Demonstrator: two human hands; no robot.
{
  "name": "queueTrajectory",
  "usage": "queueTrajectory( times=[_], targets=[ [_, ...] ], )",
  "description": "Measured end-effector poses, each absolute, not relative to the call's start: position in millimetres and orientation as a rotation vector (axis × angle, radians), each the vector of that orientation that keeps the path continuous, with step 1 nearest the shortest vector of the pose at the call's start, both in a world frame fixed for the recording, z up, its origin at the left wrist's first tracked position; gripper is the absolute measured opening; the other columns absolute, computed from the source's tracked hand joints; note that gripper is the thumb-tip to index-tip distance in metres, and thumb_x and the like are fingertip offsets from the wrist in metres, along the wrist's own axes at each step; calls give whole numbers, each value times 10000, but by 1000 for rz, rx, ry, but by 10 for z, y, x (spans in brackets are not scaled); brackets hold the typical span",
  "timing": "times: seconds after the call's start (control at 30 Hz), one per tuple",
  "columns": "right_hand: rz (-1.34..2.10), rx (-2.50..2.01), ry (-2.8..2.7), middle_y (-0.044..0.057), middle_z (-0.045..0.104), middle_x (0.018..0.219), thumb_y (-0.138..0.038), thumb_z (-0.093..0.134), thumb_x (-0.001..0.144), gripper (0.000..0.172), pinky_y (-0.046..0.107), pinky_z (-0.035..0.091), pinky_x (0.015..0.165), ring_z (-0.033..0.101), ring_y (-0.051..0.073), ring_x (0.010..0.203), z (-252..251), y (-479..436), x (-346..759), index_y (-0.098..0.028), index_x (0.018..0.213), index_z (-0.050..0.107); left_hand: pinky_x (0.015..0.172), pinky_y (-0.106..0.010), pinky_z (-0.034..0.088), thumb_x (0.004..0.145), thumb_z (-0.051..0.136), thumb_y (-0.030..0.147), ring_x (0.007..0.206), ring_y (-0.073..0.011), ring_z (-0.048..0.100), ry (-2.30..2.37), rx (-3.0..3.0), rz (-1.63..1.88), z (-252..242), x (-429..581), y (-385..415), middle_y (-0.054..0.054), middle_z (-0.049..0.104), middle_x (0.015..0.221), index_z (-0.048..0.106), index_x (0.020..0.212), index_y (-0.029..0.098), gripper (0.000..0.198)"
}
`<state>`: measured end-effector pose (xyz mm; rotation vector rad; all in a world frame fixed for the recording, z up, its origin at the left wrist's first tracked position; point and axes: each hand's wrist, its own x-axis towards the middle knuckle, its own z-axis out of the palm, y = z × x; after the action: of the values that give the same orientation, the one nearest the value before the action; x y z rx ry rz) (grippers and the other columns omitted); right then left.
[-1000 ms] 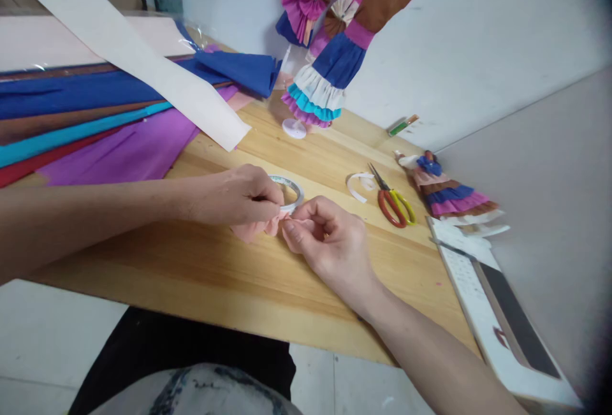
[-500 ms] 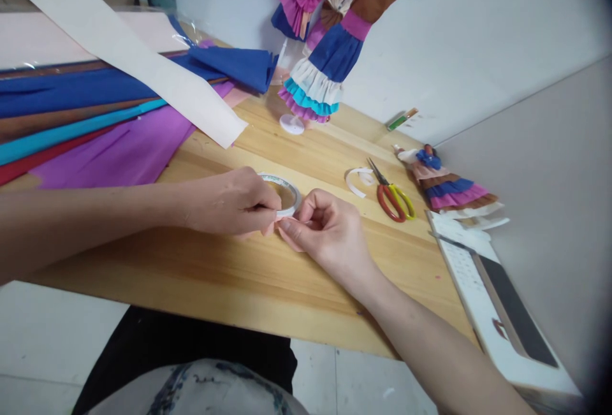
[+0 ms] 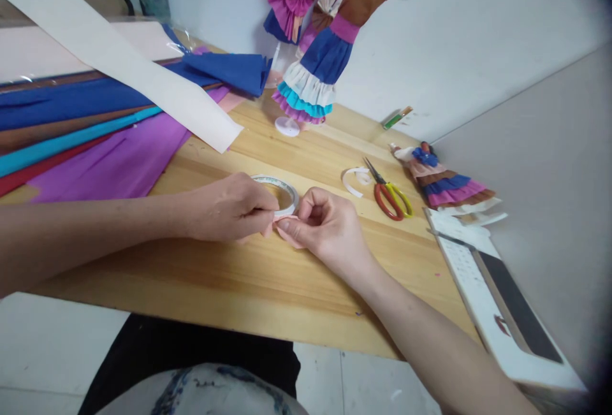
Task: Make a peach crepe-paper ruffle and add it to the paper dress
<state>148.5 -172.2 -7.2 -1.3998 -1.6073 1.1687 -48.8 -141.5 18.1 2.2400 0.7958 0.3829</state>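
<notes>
Between my two hands is a small strip of pink crepe paper (image 3: 289, 237), its folds partly covered by the fingers. My left hand (image 3: 239, 208) is closed, pinching the strip's left end. With thumb and bent fingers my right hand (image 3: 325, 220) pinches the right part of it. Just behind the strip lies a roll of white tape (image 3: 291, 193) on the wooden table (image 3: 229, 287), its near left side hidden by my left hand. Scissors (image 3: 388, 192) with red and yellow handles lie to the right, beside a curled white strip (image 3: 352, 182).
Coloured paper sheets (image 3: 109, 166) and a long pale strip (image 3: 157, 83) lie at the left. Paper-dressed figures (image 3: 325, 58) stand at the back wall. Another paper dress (image 3: 452, 185) lies at the right, above a white board (image 3: 471, 268) with a dark panel.
Both hands keep their pinch on the pink crepe paper with hardly any movement. The whole view has shifted slightly.
</notes>
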Motion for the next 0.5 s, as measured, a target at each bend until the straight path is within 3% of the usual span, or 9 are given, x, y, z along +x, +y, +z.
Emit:
queueTrajectory(
  times=[0.17,0.5],
  targets=[
    [998,-1379,-1708,-24,572,588,-391,748,715,361,240,353,458,488,106,503,-13,-1763,1499,-229,679,429,509,-197,355,833,425,135,479,-84,506,820,2112,395,229,-522,-1405,43,528,467,564,602,166,272],
    [811,-1428,-1853,-3,595,629,-259,633,751,102,259,380,521,503,121,557,-2,-1691,1589,-196,720,560,505,-175,374,827,424,180,489,-87,534,847,2067,369,194,-537,-1374,42,554,470,610,646,160,261]
  ],
)
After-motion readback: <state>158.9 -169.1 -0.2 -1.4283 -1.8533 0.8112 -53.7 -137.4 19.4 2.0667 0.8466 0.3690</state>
